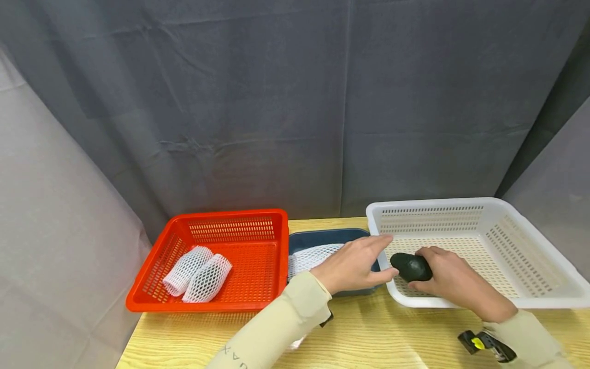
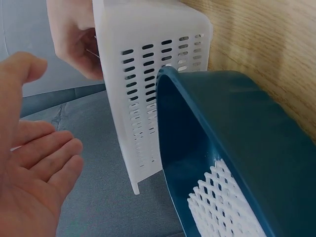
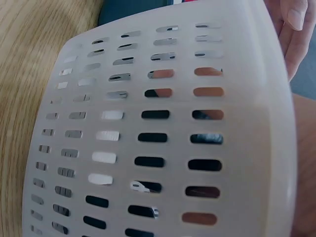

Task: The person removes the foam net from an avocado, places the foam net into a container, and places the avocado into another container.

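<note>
At the left end of the white basket (image 1: 438,203), my right hand (image 1: 454,279) grips a dark green avocado (image 1: 410,267), thumb on the near side and fingers over the far side. My left hand (image 1: 355,262) reaches across the dark blue bin (image 1: 329,236) toward the white basket's left rim, its thumb and fingers apart and nothing between them. White foam net sleeves (image 1: 312,257) lie in the blue bin, partly covered by the left hand. In the right wrist view, the basket's slotted wall (image 3: 247,123) hides most of the right hand and the avocado.
To the left stands a red basket (image 1: 258,259), with two bulging foam net sleeves (image 1: 208,279) inside; darker green shows through one. All three containers stand side by side on a wooden table (image 1: 369,333). A grey curtain (image 1: 276,102) hangs behind them.
</note>
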`<state>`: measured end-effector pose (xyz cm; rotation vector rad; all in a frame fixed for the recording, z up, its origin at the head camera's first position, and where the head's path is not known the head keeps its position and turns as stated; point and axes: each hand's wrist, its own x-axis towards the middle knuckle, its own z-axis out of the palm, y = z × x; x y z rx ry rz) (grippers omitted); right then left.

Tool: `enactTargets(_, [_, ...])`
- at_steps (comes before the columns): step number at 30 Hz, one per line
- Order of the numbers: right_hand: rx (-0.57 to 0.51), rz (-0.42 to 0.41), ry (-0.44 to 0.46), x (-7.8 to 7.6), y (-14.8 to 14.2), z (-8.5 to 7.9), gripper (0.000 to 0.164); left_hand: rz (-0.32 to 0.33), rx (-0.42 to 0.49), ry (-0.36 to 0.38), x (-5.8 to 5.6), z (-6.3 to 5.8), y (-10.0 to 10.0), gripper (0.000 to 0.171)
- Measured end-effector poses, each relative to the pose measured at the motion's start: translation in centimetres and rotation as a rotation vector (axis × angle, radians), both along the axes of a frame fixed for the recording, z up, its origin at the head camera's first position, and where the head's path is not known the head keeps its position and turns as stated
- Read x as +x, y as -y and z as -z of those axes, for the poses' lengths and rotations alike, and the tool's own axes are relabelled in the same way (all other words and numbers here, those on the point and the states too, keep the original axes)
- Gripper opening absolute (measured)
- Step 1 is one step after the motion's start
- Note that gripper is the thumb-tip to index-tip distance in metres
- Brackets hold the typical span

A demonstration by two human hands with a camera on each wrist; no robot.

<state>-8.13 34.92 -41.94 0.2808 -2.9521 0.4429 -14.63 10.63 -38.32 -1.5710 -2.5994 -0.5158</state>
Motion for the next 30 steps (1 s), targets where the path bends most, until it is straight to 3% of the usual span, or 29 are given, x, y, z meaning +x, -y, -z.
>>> enactTargets(9, [0.023,-0.023,0.053,-1.0,-0.2,0.4,0.072,-0.004,-0.02,0.015,0.1,0.0,-0.2,0.067])
enactTargets(18, [0.025,-0.07,0.126,-1.6,-0.2,0.4,0.066,-0.013,-0.03,0.017,0.0,0.1,-0.2,0.067])
enactTargets(30, [0.111,-0.121,0.184,-2.0,-0.1,0.4,0.064,-0.009,-0.052,0.003,0.1,0.1,-0.4,0.066])
